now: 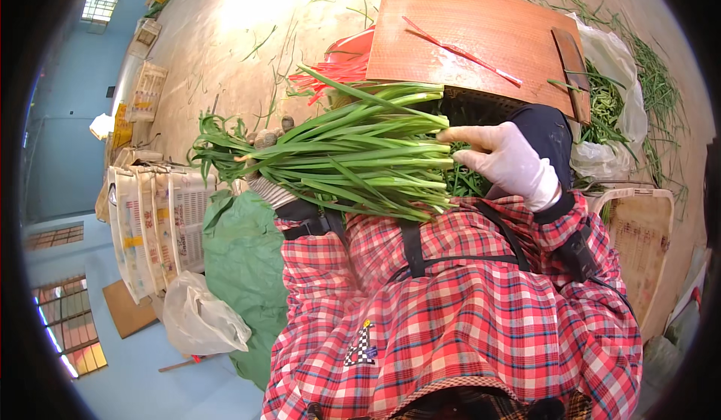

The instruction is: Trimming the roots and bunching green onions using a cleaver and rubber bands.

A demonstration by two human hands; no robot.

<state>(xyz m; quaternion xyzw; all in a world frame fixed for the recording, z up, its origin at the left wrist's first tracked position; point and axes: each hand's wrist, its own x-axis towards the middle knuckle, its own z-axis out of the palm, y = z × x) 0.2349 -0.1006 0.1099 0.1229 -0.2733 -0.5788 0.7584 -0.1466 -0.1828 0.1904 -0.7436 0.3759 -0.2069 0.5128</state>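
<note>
A broad bunch of green chive-like stalks (360, 144) lies across my front, its pale stem ends to the right and its leafy tips drooping to the left. My left hand (266, 139), in a striped knit glove with darkened fingertips, is wrapped around the leafy part; the leaves partly cover it. At the stem ends is my right hand (510, 158) in a thin whitish glove. Its index finger and thumb are apart at the tips of the stems, with nothing seen gripped between them. More loose greens (464, 177) show below that hand.
Ahead stands a reddish-brown board (462, 37) with a red tie strip (462, 55) and a wooden strip (570, 70) on it. Red strips (332, 73) hang at its left. A plastic bag of greens (605, 104) is right; stacked crates (160, 217) and a green sheet (245, 273) are left.
</note>
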